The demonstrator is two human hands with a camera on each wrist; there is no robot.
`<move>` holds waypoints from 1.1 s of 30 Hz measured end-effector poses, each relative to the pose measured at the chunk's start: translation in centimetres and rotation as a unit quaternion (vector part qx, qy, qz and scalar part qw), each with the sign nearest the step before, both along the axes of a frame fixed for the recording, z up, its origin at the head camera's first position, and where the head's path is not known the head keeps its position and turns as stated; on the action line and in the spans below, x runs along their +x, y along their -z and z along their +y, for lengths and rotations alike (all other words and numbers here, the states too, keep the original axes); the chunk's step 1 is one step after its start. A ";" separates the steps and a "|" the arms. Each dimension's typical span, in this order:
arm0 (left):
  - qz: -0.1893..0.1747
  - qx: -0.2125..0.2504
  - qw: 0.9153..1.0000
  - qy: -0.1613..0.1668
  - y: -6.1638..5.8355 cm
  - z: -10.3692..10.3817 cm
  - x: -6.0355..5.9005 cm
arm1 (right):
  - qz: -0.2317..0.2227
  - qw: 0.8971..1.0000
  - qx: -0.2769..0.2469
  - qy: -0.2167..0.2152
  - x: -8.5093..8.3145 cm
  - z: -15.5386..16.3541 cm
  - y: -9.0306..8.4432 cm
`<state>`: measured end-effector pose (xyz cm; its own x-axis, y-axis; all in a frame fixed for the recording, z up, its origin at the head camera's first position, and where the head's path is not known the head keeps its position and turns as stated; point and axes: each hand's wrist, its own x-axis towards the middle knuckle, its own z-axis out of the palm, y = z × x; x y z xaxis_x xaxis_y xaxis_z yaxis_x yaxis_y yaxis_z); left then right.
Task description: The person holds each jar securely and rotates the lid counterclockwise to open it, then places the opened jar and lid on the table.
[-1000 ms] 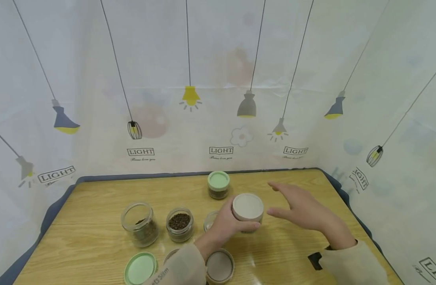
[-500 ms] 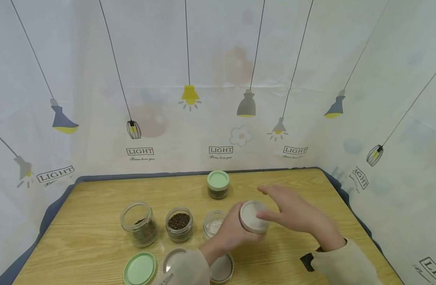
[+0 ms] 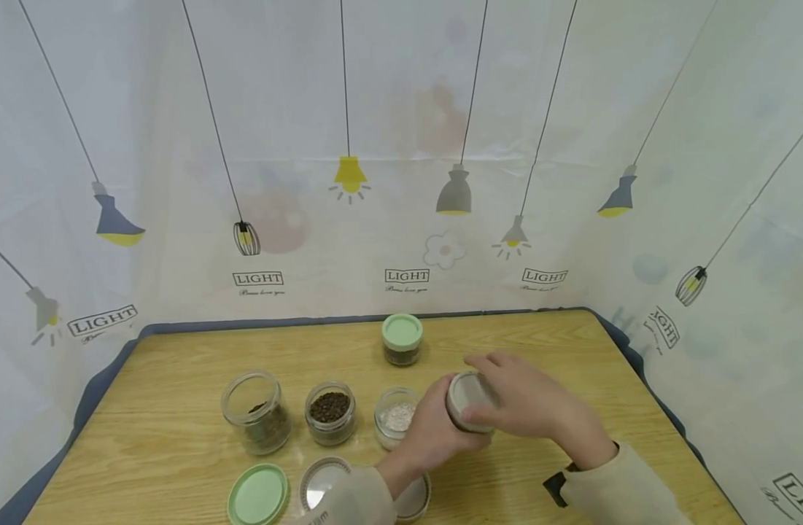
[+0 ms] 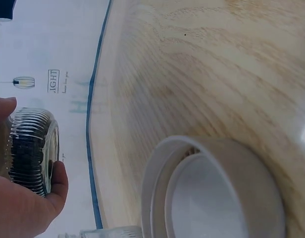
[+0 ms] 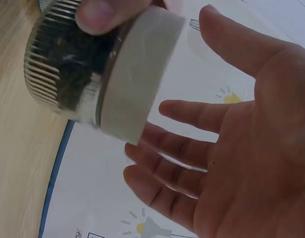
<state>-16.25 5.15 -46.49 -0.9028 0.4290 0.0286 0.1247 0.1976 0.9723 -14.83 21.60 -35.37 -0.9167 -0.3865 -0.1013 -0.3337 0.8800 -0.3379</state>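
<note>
Right grip (image 3: 522,399) has moved closer to the lidded jar (image 5: 108,77), spread wide, holding nothing; left grip (image 3: 434,432) curls round it.

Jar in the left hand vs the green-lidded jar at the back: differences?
Lid: the held jar has an off-white lid; the green-lidded jar has a pale green one.
Pose: the held jar is tilted; the green-lidded jar stands upright.
Support: the left hand grips the held jar; the green-lidded jar sits on the table.
Both: clear walls, dark contents, lids on.
</note>
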 end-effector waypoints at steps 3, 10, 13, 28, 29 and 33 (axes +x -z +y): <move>-0.003 0.003 1.000 -0.004 0.0 0.1 0.1 | -0.003 0.999 0.027 0.018 0.1 -0.4 0.3; -0.024 0.004 1.000 -0.017 0.0 0.0 0.3 | 0.004 0.997 0.063 0.039 0.2 -1.5 0.8; -0.024 -0.007 0.999 -0.021 0.1 -0.2 0.3 | 0.017 0.998 0.048 0.032 0.0 -1.6 1.3; -0.016 -0.025 0.999 -0.024 0.4 -0.3 0.3 | -0.028 0.997 -0.037 -0.065 -0.7 -0.3 1.3; -0.017 -0.024 0.999 -0.023 0.4 -0.3 0.3 | -0.035 0.996 -0.041 -0.070 -0.8 -0.3 1.2; -0.026 -0.017 0.999 -0.024 0.3 -0.3 0.2 | -0.040 0.997 -0.046 -0.054 -0.7 -0.2 0.8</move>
<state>-16.01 4.87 -46.81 -0.9221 0.3855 -0.0322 0.0643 0.2348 0.9699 -15.49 21.43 -36.17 -0.8600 -0.4926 -0.1328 -0.3926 0.8052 -0.4444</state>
